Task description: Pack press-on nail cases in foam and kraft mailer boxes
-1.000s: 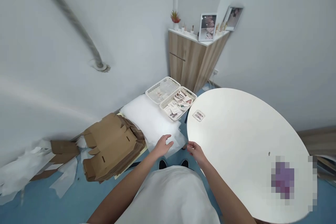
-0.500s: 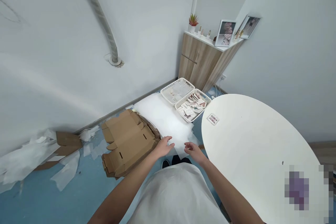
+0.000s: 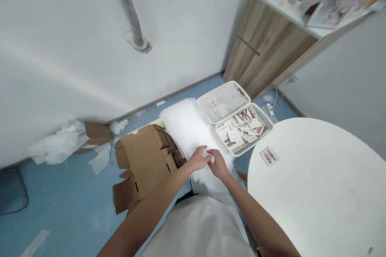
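Both my hands meet over a stack of white foam sheets lying on the floor. My left hand and my right hand are side by side, fingers curled and pinching the near edge of the top sheet. A pile of flattened brown cardboard boxes lies just left of the sheets. Two white plastic baskets sit beyond them: one holds clear items, the other holds several small printed cards.
A round white table fills the right side, with one small card packet near its edge. A wooden cabinet stands in the corner. Torn white paper and cardboard scraps lie along the wall on the blue floor.
My view has leaned forward and down. Both hands have moved forward from apart near the table edge to together on the white sheets, closing on the top sheet.
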The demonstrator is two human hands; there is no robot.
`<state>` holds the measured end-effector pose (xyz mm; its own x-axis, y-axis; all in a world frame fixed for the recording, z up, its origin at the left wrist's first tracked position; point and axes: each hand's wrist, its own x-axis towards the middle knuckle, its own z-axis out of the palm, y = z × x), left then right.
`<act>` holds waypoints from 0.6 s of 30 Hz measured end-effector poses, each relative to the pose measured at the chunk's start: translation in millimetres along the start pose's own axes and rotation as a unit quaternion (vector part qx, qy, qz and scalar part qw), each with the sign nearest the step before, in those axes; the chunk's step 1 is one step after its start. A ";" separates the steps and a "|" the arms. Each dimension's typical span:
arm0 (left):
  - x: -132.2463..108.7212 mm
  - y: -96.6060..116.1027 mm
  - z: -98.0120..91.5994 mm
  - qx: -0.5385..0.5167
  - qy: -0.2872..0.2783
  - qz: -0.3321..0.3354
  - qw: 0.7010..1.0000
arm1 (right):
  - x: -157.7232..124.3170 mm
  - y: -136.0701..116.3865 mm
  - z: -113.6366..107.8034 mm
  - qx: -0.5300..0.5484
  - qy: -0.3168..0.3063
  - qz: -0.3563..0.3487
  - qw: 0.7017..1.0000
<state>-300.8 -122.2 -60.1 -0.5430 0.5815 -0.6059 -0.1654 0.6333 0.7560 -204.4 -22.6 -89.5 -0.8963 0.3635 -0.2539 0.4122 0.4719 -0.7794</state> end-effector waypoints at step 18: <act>61.1 -15.5 6.5 -0.201 0.135 -0.087 0.966 | 55.4 0.4 26.2 -0.222 -0.129 -0.090 0.962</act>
<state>-326.1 -93.1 -110.5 -0.6640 0.2952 -0.6869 -0.5502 0.4292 0.7163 -258.2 -23.4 -118.8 -0.9470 0.0581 -0.3160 0.2233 0.8262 -0.5173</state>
